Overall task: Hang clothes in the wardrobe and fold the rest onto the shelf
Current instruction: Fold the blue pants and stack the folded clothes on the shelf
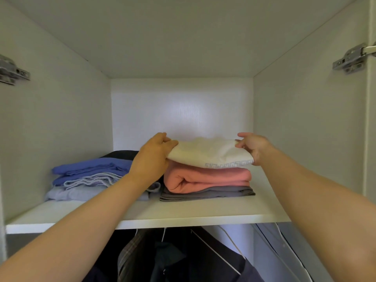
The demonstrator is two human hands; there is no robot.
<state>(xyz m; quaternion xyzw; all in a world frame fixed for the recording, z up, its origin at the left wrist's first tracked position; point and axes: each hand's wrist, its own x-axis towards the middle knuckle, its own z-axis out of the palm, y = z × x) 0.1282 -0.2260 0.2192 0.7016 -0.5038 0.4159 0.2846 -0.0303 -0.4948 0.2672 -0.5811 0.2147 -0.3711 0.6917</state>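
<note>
**Present state.** The cream garment (211,152), folded, is at the top of the right pile on the shelf (183,216). Below it lie the pink garment (213,177) and then the grey garment (207,193). The left hand (154,157) clasps its left end with the fingers curled over the edge. The right hand (254,147) pinches its right end, with one finger raised clear. Whether the cream garment rests fully on the pink one cannot be told; the far edge is hidden.

**Hazards.**
1. Uneven release. If one hand lets go first, the other end is likely to sag or swing, and the fold may open.
2. Drag on withdrawal. Any fingers under the cloth may pull it toward the near edge as they come out. This would leave it askew or overhanging the pink garment.
3. Pile lean. The pink garment is thick and rounded at its left end. A top layer set off-centre could slide left into the gap between the piles.
4. Contact with the left pile (89,171). The left forearm crosses directly over its right end, so lowering the arm could push those layers out of line.
5. Anything that falls off the near edge would drop toward the hung clothes (183,257) below.
</note>
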